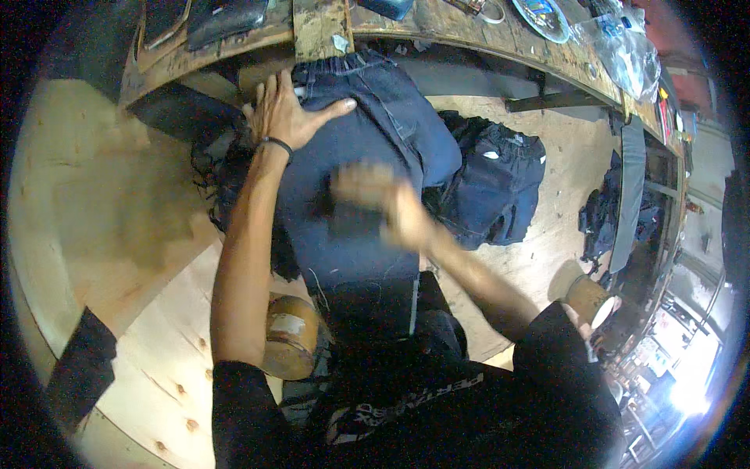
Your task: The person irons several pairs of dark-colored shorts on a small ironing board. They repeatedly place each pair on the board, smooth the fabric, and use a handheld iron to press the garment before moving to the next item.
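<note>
Dark blue trousers with a gathered elastic waistband (367,129) lie stretched out in front of me, the waist at the far end by the wooden table's edge. My left hand (285,113) rests on their upper left part, thumb spread away from the fingers, a dark band round the wrist. Over the middle of the cloth is my right hand (383,199), smeared by motion. A dark patch shows under it, and I cannot make out whether the hand holds anything. Pale loose threads lie on the lower part of the cloth.
Another dark garment (500,180) lies in a heap to the right, with more dark cloth (215,168) at the left. Beyond runs a worn wooden table (437,23) bearing a blue-rimmed dish (543,19) and a clear plastic bag (629,59). A brown cylinder (291,336) stands near my left forearm.
</note>
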The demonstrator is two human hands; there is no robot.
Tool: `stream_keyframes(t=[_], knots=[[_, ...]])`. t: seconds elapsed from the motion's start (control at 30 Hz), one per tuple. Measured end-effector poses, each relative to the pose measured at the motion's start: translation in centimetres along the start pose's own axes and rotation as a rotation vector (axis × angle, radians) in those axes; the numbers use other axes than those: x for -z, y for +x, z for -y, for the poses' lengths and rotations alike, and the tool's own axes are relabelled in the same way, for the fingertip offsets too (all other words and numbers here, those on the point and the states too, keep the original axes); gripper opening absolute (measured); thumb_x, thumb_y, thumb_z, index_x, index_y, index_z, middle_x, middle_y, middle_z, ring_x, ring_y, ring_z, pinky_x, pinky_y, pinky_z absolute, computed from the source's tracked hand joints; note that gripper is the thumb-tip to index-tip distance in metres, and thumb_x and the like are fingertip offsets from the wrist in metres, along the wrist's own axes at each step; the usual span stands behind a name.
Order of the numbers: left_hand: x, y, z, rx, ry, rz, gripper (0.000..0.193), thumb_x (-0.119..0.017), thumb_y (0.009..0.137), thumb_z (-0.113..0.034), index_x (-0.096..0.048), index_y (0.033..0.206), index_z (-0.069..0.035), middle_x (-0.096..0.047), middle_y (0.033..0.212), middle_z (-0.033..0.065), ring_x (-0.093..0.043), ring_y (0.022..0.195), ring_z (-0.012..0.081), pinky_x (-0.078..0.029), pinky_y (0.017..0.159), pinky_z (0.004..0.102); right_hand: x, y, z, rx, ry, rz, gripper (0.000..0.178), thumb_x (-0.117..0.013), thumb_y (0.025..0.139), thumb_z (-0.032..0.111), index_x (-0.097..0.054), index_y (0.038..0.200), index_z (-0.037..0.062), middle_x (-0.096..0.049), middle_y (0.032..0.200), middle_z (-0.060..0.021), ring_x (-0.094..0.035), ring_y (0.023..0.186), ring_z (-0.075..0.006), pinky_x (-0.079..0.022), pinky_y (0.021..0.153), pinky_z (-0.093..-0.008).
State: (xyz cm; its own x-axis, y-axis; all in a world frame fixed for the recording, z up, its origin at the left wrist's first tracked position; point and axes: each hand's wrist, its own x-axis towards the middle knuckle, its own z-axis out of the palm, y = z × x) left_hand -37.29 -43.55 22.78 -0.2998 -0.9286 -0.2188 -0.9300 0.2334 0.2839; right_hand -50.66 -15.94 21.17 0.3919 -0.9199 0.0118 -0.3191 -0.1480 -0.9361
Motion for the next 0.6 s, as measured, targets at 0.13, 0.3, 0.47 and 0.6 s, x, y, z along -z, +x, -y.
stream_keyframes(t=[0.13,0.3,0.47,0.6], knots=[[-1.0,0.4,0.6,-0.027,0.031,-0.084,0.138,-0.075,0.059,-0.099,-0.049,0.154,-0.002,-0.056,0.153,0.0230,-0.048,0.147,0.0417,-0.037,0.117,0.0680,-0.7,-1.4,-0.4,0.041,0.070,0.028,0.071,-0.074,0.068,0.012,-0.072,0.139,0.0062,-0.067,0.147,-0.0193,-0.059,0.142,-0.0395,-0.040,0.125,-0.0536],[-2.1,0.6,1.2,-0.069,-0.005,-0.166,0.137,-0.076,0.060,-0.097,-0.048,0.155,-0.003,-0.056,0.155,0.0236,-0.047,0.148,0.0420,-0.036,0.118,0.0697,0.3,-1.6,2.3,-0.006,0.101,-0.080,0.070,-0.071,0.068,0.010,-0.072,0.138,0.0056,-0.068,0.145,-0.0205,-0.060,0.138,-0.0414,-0.041,0.124,-0.0553],[-1.9,0.4,1.2,-0.045,-0.041,-0.109,0.138,-0.077,0.059,-0.097,-0.046,0.157,-0.005,-0.055,0.155,0.0239,-0.048,0.147,0.0428,-0.034,0.119,0.0706,4.7,1.6,1.6,-0.017,0.012,-0.235,0.071,-0.071,0.071,0.011,-0.071,0.142,0.0069,-0.071,0.144,-0.0147,-0.062,0.140,-0.0344,-0.035,0.129,-0.0547],[-2.1,0.5,1.6,-0.056,-0.060,-0.134,0.135,-0.077,0.061,-0.096,-0.046,0.158,-0.007,-0.056,0.154,0.0215,-0.048,0.147,0.0430,-0.036,0.118,0.0681,-0.3,-3.7,4.2,-0.118,-0.062,-0.017,0.078,-0.088,0.076,0.024,-0.067,0.150,0.0273,-0.069,0.148,-0.0119,-0.068,0.131,-0.0368,-0.054,0.113,-0.0512]])
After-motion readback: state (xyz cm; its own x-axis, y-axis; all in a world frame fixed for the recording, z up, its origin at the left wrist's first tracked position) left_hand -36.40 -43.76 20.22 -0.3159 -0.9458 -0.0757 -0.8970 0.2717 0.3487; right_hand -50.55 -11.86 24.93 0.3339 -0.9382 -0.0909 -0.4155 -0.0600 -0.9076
